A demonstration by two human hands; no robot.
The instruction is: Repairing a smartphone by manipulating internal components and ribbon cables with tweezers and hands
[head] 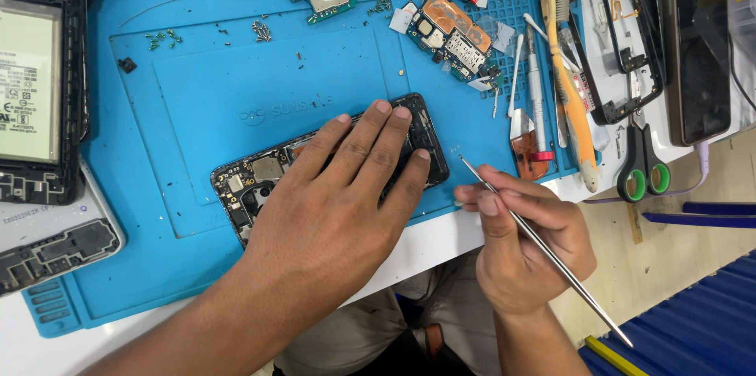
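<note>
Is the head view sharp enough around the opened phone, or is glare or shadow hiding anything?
Head view: evenly lit and sharp on the blue mat; only a soft shadow beside the left hand, which itself covers most of the opened phone. Slight sheen on the thin metal tool in the right hand; no washout.

A white bench (441, 238) runs slantwise across the view, most of its top covered by a blue work mat (197, 92) with a grid of small cells at its far right corner. Beyond the bench's near edge lies a tan floor (677, 242), with blue ribbed panels (693, 329) at the lower right. The light is bright and even.
</note>
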